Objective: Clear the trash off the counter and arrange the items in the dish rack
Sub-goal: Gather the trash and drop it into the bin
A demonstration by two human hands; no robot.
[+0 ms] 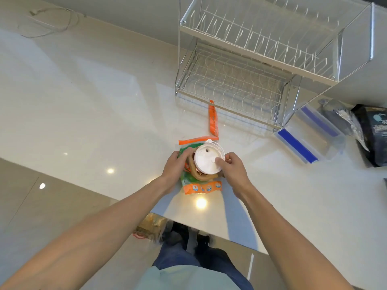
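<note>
We have both hands on a cup with a white lid [209, 158] near the counter [104, 114] front edge, standing upright on an orange-and-green wrapper [199, 186]. Our left hand [177, 166] closes around the cup's side at 9 o'clock, fingers curled on the brown sleeve below the lid. Our right hand [233, 167] sits at 3 o'clock, thumb and forefinger pinched at the lid's rim beside a small knob; whether they hold the knob or the rim itself we cannot tell. The cup's long axis runs straight up toward the camera, so the lid faces us. The wrapper's long axis runs 12 to 6 under the cup, its printed end poking out at 6 o'clock. A torn orange strip [213, 119] lies at 12 o'clock, between cup and dish rack [259, 65], pointing toward the rack. The rack stands at about 1 o'clock, both tiers bare. We judge the cup must lift clear before the wrapper can be taken.
</note>
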